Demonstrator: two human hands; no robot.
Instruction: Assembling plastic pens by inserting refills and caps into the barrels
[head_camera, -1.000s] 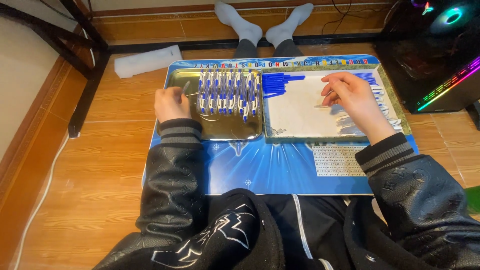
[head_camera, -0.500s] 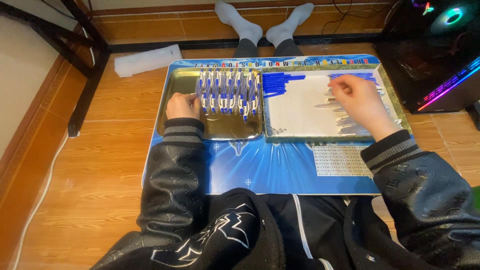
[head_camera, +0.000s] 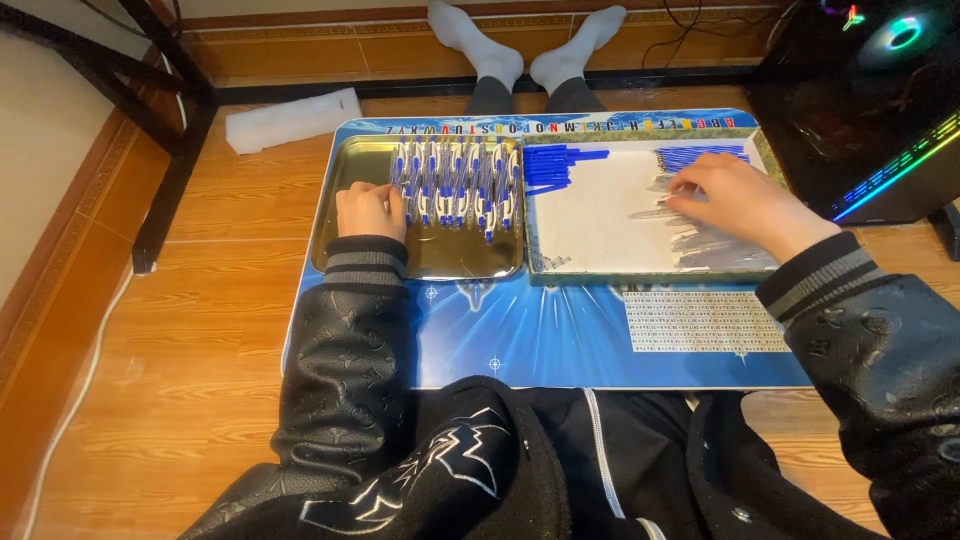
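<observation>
1. The fingers of the right hand (head_camera: 735, 195) are curled down onto the silvery pen parts (head_camera: 700, 240) in the white-lined tray (head_camera: 600, 215). They seem to be pinching one small piece, though the view is too coarse to be sure.
2. The fingers of the left hand (head_camera: 368, 210) are folded loosely and rest inside the metal tray (head_camera: 350, 160), touching the left end of the row of assembled blue-and-white pens (head_camera: 457, 185). They do not grip any pen.
3. A second ago the right hand was lifted nearer the middle of the white tray; it has since moved to the far right side, down among the loose parts, so a fresh piece is apparently being picked.
4. The left hand has shifted only slightly, closer against the pen row, which looks unchanged.
5. Further out, a bundle of blue caps (head_camera: 560, 165) lies at the white tray's top left and thin blue refills (head_camera: 705, 155) at its top right.
6. Both trays sit on a blue mat (head_camera: 540, 335) on the wooden floor (head_camera: 180, 350).
</observation>
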